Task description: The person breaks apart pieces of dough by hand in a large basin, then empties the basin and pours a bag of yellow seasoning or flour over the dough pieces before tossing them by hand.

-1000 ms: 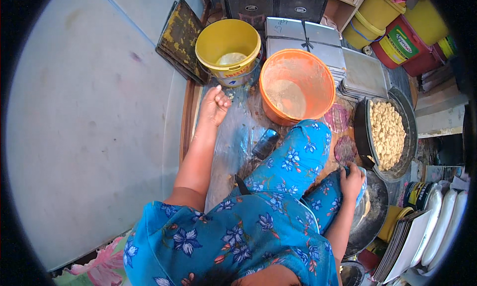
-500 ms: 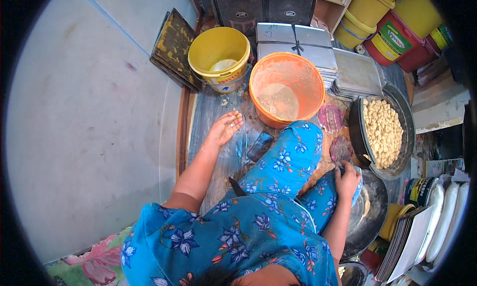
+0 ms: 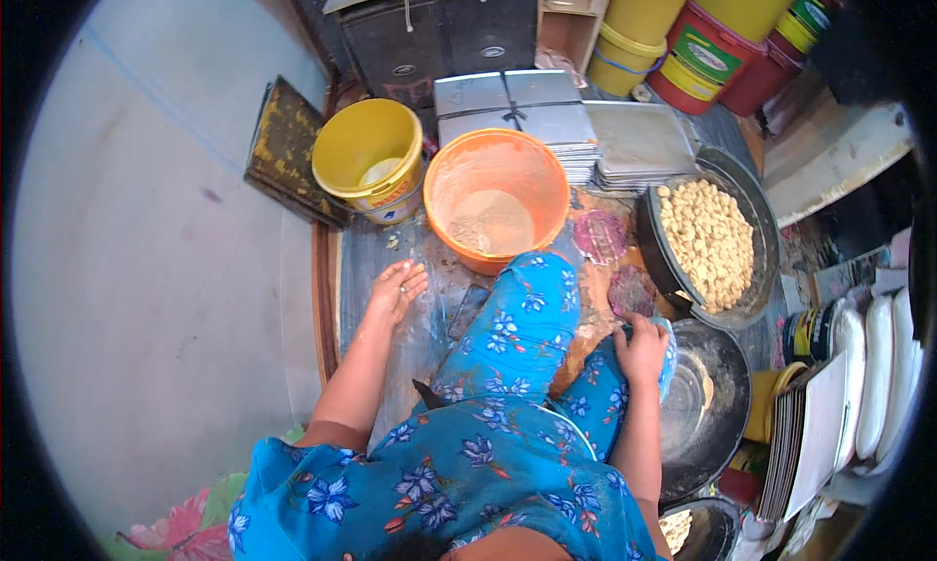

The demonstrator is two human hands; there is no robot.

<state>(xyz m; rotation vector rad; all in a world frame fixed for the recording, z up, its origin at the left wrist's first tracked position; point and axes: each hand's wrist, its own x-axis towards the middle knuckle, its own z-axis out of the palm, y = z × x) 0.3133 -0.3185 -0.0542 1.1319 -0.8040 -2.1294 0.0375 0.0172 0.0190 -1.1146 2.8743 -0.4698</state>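
My left hand (image 3: pixel 395 293) hovers palm up over the floor, in front of the yellow bucket (image 3: pixel 337 176) and left of the orange bucket (image 3: pixel 451 231). Its fingers are curled together, and a small yellowish bit shows at the tips, too small to name. A dark phone (image 3: pixel 468 310) lies on the floor between that hand and my leg. My right hand (image 3: pixel 641 351) rests on my bent knee with its fingers draped over it, holding nothing that I can see. Pale powder or residue coats the orange bucket's inside.
On the right a black tub (image 3: pixel 652 254) holds many small dough-like lumps. Closer stands a wide black basin (image 3: pixel 737 420). Stacked metal trays (image 3: pixel 639 141) and a tied stack of sheets (image 3: pixel 549 122) lie behind the orange bucket. Stained boards (image 3: pixel 283 151) lean on the left wall.
My view has tilted and turned, so the surroundings sit lower and further left. My left hand has drawn slightly nearer to me. My right hand stays on the knee.
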